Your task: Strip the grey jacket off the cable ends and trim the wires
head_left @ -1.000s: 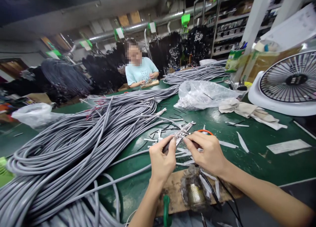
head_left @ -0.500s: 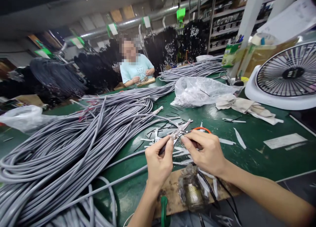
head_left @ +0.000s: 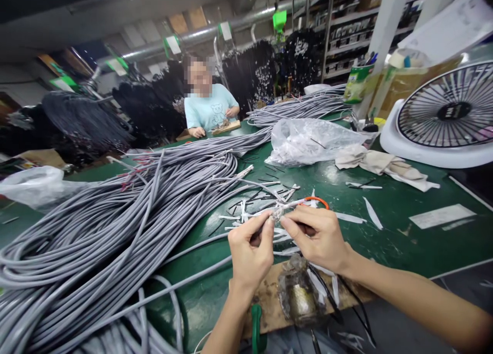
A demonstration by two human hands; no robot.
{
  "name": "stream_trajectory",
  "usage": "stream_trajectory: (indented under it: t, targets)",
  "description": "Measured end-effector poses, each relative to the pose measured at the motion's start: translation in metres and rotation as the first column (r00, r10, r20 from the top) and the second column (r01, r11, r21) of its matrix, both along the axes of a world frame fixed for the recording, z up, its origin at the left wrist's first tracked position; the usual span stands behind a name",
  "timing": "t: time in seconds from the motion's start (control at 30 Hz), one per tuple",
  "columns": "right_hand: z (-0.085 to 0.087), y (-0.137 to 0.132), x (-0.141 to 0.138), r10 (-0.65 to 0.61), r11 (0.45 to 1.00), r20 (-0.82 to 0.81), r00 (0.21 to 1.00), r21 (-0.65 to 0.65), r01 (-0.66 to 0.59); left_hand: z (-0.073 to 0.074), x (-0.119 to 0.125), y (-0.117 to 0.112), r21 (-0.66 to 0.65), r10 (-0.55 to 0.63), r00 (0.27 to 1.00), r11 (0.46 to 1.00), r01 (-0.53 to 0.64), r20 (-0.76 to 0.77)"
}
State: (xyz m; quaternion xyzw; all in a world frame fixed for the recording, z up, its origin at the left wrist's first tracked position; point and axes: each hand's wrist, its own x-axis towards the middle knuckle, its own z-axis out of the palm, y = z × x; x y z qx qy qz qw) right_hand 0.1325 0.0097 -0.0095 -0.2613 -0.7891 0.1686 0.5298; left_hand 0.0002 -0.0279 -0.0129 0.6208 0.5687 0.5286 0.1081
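Note:
My left hand [head_left: 249, 251] is closed in a pinch on the end of a grey cable [head_left: 192, 243] that runs off to the left. My right hand [head_left: 318, 237] is closed too, its fingertips pinching the silvery foil and thin wires [head_left: 278, 210] that stick out of that cable end. The two hands meet just above the green table [head_left: 393, 215]. An orange ring [head_left: 314, 201] lies right behind my right hand. White strips and black scraps [head_left: 254, 197] are scattered on the table around them.
A big heap of grey cables [head_left: 96, 231] fills the left side. A wooden board with a worn metal fixture [head_left: 300, 292] sits at the near edge. A plastic bag [head_left: 308, 138], a cloth [head_left: 377, 164] and a white fan [head_left: 442, 118] stand at right. A person [head_left: 210, 110] works across the table.
My hands have shifted slightly. The foil end now points more to the right, with my right fingertips closer to the cable's tip. The view has drifted a little.

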Motion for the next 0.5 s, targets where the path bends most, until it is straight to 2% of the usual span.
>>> stream_trajectory:
  t: [0.07,0.17,0.27,0.33,0.37,0.43,0.5]
  targets:
    - [0.0,0.0,-0.001,0.001,1.0,0.007,1.0,0.024,-0.001,0.0,0.0,0.001,-0.003,0.003,1.0,1.0,-0.003,0.01]
    - [0.0,0.002,-0.003,-0.032,0.999,0.046,0.998,-0.034,0.034,-0.001,-0.001,0.001,0.034,-0.004,1.0,0.999,0.005,-0.012]
    - [0.002,0.006,-0.002,-0.111,0.985,0.067,0.992,-0.128,0.119,-0.002,-0.001,-0.001,0.134,0.02,0.992,0.991,-0.004,-0.126]
    - [0.003,0.004,-0.002,-0.148,0.982,0.064,0.987,-0.113,0.154,-0.003,0.0,-0.001,0.192,0.074,0.976,0.981,-0.033,-0.207]
    - [0.004,0.0,-0.002,-0.149,0.987,0.059,0.987,-0.059,0.152,-0.005,0.0,0.0,0.186,0.101,0.964,0.981,-0.055,-0.246]
    - [0.005,-0.011,-0.004,-0.086,0.987,0.049,0.995,0.14,0.078,-0.008,0.001,0.004,0.089,0.129,0.938,0.99,-0.106,-0.323]
    - [0.006,-0.023,-0.008,0.039,0.933,0.062,0.997,0.355,-0.059,-0.011,-0.001,0.011,-0.071,0.095,0.938,0.99,-0.125,-0.332]
